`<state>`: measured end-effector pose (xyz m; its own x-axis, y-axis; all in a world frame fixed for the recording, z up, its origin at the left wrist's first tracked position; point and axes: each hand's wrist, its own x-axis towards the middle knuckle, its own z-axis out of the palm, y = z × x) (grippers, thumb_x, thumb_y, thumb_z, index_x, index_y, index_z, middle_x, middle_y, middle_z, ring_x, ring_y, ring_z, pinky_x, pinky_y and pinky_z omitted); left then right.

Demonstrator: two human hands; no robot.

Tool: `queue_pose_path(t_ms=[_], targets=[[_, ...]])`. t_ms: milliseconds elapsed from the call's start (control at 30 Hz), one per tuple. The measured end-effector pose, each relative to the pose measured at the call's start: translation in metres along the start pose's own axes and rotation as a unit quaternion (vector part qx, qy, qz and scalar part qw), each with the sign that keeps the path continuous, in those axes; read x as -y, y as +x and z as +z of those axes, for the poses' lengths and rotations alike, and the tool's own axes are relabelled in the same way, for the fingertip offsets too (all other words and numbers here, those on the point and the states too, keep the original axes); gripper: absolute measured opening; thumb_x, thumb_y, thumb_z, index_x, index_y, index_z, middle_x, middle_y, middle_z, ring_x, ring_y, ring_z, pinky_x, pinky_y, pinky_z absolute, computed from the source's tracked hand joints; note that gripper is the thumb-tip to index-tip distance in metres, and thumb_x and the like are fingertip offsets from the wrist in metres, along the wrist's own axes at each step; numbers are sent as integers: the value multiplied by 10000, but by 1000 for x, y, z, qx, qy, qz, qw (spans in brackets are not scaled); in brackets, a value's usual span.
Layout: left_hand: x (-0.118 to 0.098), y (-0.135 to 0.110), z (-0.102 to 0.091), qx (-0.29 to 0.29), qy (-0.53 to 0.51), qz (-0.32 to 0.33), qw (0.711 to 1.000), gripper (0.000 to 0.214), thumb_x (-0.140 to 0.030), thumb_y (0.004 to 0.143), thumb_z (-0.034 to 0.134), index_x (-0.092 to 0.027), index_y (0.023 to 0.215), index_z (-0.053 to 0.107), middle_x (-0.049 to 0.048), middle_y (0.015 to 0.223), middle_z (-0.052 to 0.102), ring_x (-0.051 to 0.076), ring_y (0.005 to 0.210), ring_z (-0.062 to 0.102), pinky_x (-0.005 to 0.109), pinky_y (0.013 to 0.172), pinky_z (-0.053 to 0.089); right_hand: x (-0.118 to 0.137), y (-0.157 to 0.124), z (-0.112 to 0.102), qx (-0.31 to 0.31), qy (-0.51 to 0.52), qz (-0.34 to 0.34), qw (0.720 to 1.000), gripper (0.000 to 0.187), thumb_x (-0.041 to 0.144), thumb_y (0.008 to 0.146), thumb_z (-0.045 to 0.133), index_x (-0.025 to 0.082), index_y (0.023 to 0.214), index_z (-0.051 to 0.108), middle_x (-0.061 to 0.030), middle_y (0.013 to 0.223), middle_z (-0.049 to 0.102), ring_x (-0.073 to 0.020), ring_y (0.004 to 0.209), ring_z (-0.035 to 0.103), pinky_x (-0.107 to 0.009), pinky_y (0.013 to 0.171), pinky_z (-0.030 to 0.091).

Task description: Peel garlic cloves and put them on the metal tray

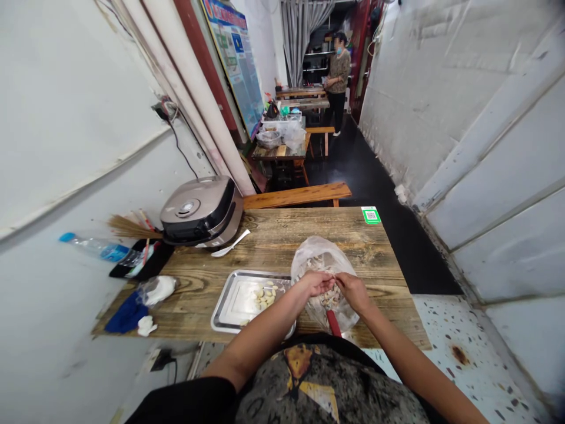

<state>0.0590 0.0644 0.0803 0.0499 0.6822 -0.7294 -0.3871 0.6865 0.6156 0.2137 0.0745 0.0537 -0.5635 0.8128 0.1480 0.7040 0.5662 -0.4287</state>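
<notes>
My left hand (320, 283) and my right hand (353, 290) meet at the fingertips over a clear plastic bag (311, 250). Both have their fingers pinched together around something too small to make out. Inside the open bag lie pale pieces that look like garlic cloves and skins (332, 296). A red handle (333, 323) sticks out of the bag's near side, below my hands. Left of the bag, a metal tray (229, 297) holds several peeled garlic cloves (265, 294), partly covered by my left forearm.
A rice cooker (200, 209) stands at the table's back left, with a white plastic knife (232, 244) beside it. A water bottle (101, 248), a blue cloth (126, 314) and crumpled tissue (146, 325) lie leftward. Behind the wooden table (282, 229) is a bench (300, 194); a person (339, 76) stands farther back.
</notes>
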Motion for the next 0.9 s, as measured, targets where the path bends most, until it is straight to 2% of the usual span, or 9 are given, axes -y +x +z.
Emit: queue_pose_path(t_ms=[167, 333, 500, 667, 733, 800, 867, 900], targets=[[-1, -5, 5, -11, 11, -23, 1000, 87, -31, 756, 565, -70, 678, 565, 30, 555, 582, 75, 500, 559, 199, 582, 503, 2, 0, -5, 9, -38, -36, 999, 237, 247, 901, 406, 182, 799, 611, -40, 731, 606, -146, 711, 558, -216, 640, 354], [3, -2, 15, -67, 66, 25, 995, 130, -46, 738, 568, -107, 629, 533, 14, 506, 560, 83, 459, 530, 214, 545, 485, 5, 3, -8, 44, -114, -64, 990, 205, 179, 880, 420, 170, 800, 608, -55, 732, 597, -157, 690, 543, -237, 604, 328], [14, 6, 24, -117, 133, 80, 981, 148, -75, 730, 550, -124, 594, 522, -8, 461, 512, 82, 421, 481, 202, 480, 430, 7, 5, -11, 92, -169, -62, 979, 170, 148, 856, 435, 160, 870, 604, -72, 782, 613, -173, 729, 566, -247, 621, 345], [23, 15, 24, -139, 178, 94, 970, 135, -118, 671, 621, -113, 572, 529, -17, 426, 464, 77, 414, 449, 177, 442, 370, 11, 5, -9, 122, -184, -54, 974, 161, 134, 836, 447, 150, 892, 597, -86, 824, 634, -192, 746, 588, -257, 629, 367], [25, 16, 23, -142, 185, 94, 968, 145, -136, 669, 629, -115, 569, 526, -23, 411, 443, 75, 409, 438, 172, 432, 355, 10, 6, -6, 114, -166, -41, 979, 164, 141, 833, 442, 150, 880, 599, -88, 813, 639, -198, 738, 593, -261, 627, 373], [25, 16, 22, -142, 188, 96, 967, 150, -141, 692, 604, -119, 570, 520, -24, 409, 436, 73, 398, 426, 175, 426, 347, 7, 7, -3, 90, -106, -12, 990, 164, 173, 835, 439, 158, 839, 602, -82, 785, 641, -201, 732, 596, -266, 633, 383], [24, 14, 20, -139, 189, 96, 967, 160, -129, 718, 562, -121, 567, 510, -22, 413, 439, 70, 384, 413, 180, 419, 341, 3, 8, 1, 57, 25, 33, 998, 158, 245, 826, 467, 172, 790, 602, -63, 747, 644, -196, 720, 598, -272, 644, 403], [23, 14, 18, -138, 189, 95, 968, 165, -119, 726, 543, -121, 566, 503, -23, 415, 441, 69, 377, 406, 181, 416, 337, 1, 9, 3, 39, 120, 65, 990, 159, 294, 807, 501, 177, 766, 600, -52, 720, 644, -193, 703, 600, -276, 643, 418]])
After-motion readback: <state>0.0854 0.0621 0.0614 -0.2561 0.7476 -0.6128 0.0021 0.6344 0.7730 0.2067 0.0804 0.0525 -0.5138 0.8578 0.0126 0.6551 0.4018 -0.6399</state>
